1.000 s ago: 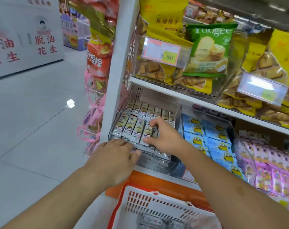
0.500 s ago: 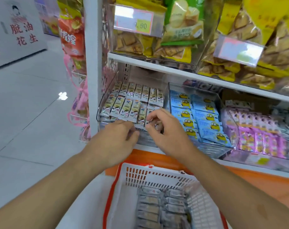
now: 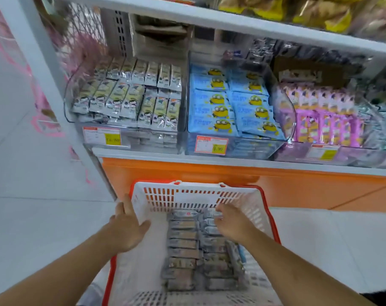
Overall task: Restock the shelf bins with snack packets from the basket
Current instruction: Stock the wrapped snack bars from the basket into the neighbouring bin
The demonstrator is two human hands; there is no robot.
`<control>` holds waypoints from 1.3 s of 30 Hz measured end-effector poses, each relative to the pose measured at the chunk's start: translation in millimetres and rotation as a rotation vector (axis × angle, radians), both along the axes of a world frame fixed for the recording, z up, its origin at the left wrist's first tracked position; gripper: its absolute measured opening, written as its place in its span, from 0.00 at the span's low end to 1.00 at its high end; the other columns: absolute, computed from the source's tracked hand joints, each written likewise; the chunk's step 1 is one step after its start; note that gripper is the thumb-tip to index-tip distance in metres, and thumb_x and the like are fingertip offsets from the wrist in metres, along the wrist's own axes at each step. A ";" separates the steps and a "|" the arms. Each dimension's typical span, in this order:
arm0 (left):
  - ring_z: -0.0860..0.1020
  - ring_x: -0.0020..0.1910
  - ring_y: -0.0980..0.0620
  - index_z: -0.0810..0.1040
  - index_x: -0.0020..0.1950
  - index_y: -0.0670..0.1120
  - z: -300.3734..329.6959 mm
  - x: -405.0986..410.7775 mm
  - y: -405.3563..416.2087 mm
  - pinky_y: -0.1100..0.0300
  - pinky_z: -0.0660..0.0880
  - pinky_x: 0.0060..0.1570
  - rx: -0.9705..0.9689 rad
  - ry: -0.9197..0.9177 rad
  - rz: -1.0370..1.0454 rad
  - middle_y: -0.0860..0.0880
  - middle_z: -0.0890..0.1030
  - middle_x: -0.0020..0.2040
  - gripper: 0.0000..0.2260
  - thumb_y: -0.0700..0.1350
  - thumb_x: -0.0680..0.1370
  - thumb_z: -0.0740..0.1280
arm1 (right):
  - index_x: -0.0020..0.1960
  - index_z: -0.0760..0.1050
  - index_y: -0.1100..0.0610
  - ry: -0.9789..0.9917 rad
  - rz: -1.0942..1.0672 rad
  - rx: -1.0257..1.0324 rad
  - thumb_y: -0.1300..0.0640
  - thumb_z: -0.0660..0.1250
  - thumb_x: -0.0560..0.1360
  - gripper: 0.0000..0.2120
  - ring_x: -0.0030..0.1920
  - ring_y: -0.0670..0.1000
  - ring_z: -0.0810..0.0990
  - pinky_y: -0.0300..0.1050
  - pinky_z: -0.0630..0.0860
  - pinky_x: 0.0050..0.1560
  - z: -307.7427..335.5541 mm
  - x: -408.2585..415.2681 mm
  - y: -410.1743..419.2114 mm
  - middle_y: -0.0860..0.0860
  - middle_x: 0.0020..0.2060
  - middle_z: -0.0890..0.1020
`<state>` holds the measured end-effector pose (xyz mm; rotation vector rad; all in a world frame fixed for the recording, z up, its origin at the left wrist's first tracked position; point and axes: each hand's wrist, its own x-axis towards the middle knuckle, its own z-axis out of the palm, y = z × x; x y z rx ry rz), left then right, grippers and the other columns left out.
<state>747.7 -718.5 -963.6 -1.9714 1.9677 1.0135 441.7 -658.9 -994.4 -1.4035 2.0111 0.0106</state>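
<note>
1. Two columns of grey snack packets (image 3: 183, 246) fill the basket (image 3: 187, 195) at six o'clock, each packet's long axis lying crosswise, left to right, stacked toward the viewer.
2. Left hand (image 3: 126, 228) grips the basket's left wall at eight o'clock, fingers over the rim, thumb inside.
3. Right hand (image 3: 234, 224) reaches down onto the far end of the right column, fingers curled at the packets; whether it has pinched one cannot be told.
4. Matching packets stand in the left bin (image 3: 130, 138) at eleven o'clock, long axes running front to back, in two tilted rows.
5. Clear plastic bins line a white shelf (image 3: 231, 162); blue packets (image 3: 229, 104) fill the middle bin at twelve, pink packets (image 3: 320, 120) the bin at two.
6. White slotted plastic with a red rim forms the basket; an orange base panel (image 3: 298, 188) runs beneath the shelf, over a pale tiled floor (image 3: 33, 173).
</note>
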 end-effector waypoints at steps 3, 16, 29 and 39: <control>0.69 0.72 0.34 0.26 0.78 0.44 -23.8 -5.4 3.5 0.42 0.71 0.69 -0.061 -0.047 0.017 0.40 0.52 0.80 0.55 0.68 0.77 0.64 | 0.79 0.65 0.54 -0.031 -0.015 0.036 0.52 0.63 0.82 0.26 0.73 0.57 0.72 0.52 0.71 0.73 -27.0 -5.0 -5.6 0.54 0.77 0.68; 0.68 0.71 0.34 0.26 0.78 0.43 -22.7 -15.2 4.6 0.42 0.72 0.66 -0.078 -0.147 -0.027 0.39 0.53 0.79 0.56 0.71 0.76 0.63 | 0.68 0.75 0.54 -0.066 -0.257 -0.085 0.53 0.66 0.81 0.17 0.59 0.52 0.77 0.43 0.75 0.57 -96.3 -8.5 -9.4 0.52 0.70 0.69; 0.62 0.76 0.39 0.53 0.79 0.45 59.0 -21.5 -3.9 0.43 0.66 0.72 -0.106 -0.127 -0.042 0.42 0.57 0.78 0.34 0.60 0.81 0.62 | 0.54 0.82 0.39 -0.414 0.001 -0.295 0.56 0.77 0.75 0.13 0.53 0.42 0.80 0.37 0.78 0.60 69.2 47.0 -10.5 0.39 0.58 0.74; 0.76 0.36 0.50 0.80 0.54 0.37 217.7 -21.5 7.2 0.55 0.82 0.40 0.276 1.040 0.174 0.41 0.78 0.43 0.15 0.47 0.77 0.75 | 0.69 0.74 0.41 -0.637 0.190 -0.576 0.65 0.77 0.75 0.30 0.51 0.45 0.84 0.46 0.82 0.56 252.1 96.3 3.6 0.40 0.63 0.71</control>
